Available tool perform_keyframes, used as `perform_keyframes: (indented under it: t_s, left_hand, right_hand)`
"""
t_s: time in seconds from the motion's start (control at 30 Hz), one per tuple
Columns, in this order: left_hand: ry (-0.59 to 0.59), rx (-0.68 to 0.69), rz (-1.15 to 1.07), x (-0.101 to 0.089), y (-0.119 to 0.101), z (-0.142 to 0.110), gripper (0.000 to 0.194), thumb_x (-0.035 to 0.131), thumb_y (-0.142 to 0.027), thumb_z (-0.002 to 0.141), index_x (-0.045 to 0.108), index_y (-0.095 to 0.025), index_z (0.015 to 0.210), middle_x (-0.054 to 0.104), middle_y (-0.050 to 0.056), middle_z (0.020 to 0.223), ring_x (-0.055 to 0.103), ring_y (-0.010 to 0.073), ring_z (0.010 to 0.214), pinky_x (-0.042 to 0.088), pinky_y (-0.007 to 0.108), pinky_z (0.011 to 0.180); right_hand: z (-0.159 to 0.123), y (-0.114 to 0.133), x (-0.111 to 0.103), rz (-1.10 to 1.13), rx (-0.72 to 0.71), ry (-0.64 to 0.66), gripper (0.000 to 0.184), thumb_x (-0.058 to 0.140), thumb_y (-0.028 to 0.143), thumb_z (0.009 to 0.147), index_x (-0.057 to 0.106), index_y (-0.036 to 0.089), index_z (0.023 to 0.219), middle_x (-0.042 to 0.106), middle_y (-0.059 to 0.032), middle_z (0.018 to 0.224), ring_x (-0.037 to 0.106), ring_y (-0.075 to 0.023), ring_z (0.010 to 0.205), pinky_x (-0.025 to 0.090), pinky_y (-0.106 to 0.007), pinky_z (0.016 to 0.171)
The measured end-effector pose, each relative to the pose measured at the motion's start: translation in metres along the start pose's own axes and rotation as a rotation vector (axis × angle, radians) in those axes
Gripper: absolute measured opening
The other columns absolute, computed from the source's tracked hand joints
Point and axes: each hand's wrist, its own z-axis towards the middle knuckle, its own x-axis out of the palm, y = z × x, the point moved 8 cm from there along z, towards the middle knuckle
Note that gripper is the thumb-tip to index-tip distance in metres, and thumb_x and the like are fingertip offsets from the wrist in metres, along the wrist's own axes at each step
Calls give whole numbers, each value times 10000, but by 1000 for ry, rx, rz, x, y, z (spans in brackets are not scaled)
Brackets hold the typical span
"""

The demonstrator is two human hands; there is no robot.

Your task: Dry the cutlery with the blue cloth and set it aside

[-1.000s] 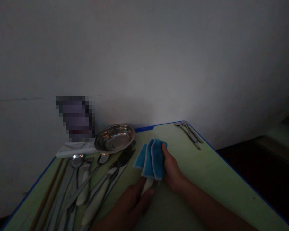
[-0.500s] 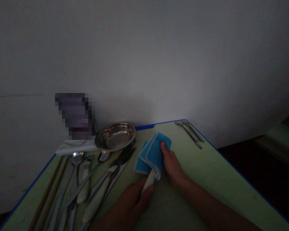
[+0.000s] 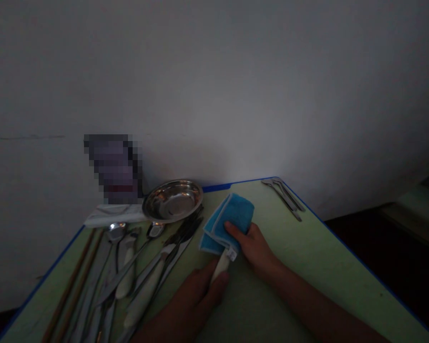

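My left hand (image 3: 202,290) is closed round the pale handle (image 3: 220,266) of a utensil. The far end of that utensil is covered by a folded blue cloth (image 3: 236,214) with white edges, so its kind stays hidden. My right hand (image 3: 252,243) grips the cloth, thumb lying on top and the fingers underneath. A small white tag hangs from the cloth near the handle. Left of my left hand lies a row of cutlery, among it a white-handled piece (image 3: 143,297) and a ladle-like spoon (image 3: 117,232).
A shiny metal bowl (image 3: 173,202) rests at the back by the wall. Wooden chopsticks (image 3: 73,286) lie along the left. A few slim metal utensils (image 3: 284,197) are at the far right corner of the green table (image 3: 329,276). A blurred-out upright object (image 3: 114,169) leans at the wall.
My right thumb has slid from the cloth's upper right edge down to its middle. The cloth has been turned and refolded over the utensil. My left hand keeps its hold.
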Motion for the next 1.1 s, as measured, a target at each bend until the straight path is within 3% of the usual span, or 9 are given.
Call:
perform_keyframes:
  t_s: [0.27, 0.37, 0.5, 0.7, 0.83, 0.97, 1.1]
  left_hand:
    - [18, -41, -39, 1, 6, -4, 546, 274, -527, 901, 413, -195, 1312, 482, 68, 1337, 430, 219, 1198, 354, 273, 976]
    - [6, -70, -75, -1, 10, -4, 555, 270, -537, 898, 423, -188, 1301, 565, 65, 1230, 500, 210, 1103, 399, 263, 918]
    - [-8, -89, -99, -2, 13, -2, 544, 275, -543, 895, 432, -201, 1287, 596, 51, 1167, 519, 197, 1059, 407, 260, 905]
    - [-9, -76, -104, -1, 13, -1, 527, 304, -542, 886, 452, -212, 1269, 490, 47, 1323, 397, 218, 1227, 307, 280, 1022]
    - [-28, -130, -104, -2, 19, -1, 588, 270, -551, 887, 372, -182, 1333, 464, 75, 1350, 428, 229, 1202, 368, 299, 978]
    - [-33, -95, -74, -3, 15, -2, 583, 270, -524, 898, 344, -164, 1352, 455, 90, 1357, 459, 221, 1169, 379, 299, 966]
    - [-22, -44, -52, -4, 9, -3, 528, 289, -484, 907, 391, -178, 1325, 470, 79, 1347, 442, 225, 1192, 353, 307, 994]
  right_hand:
    - [-1, 5, -23, -292, 56, -264, 536, 448, 650, 736, 623, 144, 702, 655, -56, 676, 599, -205, 693, 446, -294, 641]
    - [2, 5, -15, -336, 1, -161, 483, 491, 605, 742, 622, 141, 715, 663, -53, 707, 601, -205, 713, 448, -299, 673]
    - [3, 4, 2, -180, -61, 32, 350, 591, 479, 737, 619, 156, 870, 683, -46, 872, 617, -201, 822, 457, -327, 788]
    - [5, -6, -7, 18, -42, -98, 396, 650, 387, 695, 562, 196, 1030, 662, -40, 1015, 598, -215, 949, 427, -357, 878]
    - [7, -8, -2, 231, -77, -48, 283, 522, 365, 760, 593, 206, 983, 664, -26, 1023, 594, -210, 963, 436, -343, 857]
    - [6, 0, 4, 119, -103, -8, 223, 578, 344, 761, 595, 188, 919, 688, -30, 912, 628, -190, 820, 468, -324, 780]
    - [4, 5, 6, 110, -95, -1, 283, 635, 347, 736, 572, 176, 953, 699, -34, 862, 647, -181, 773, 488, -332, 771]
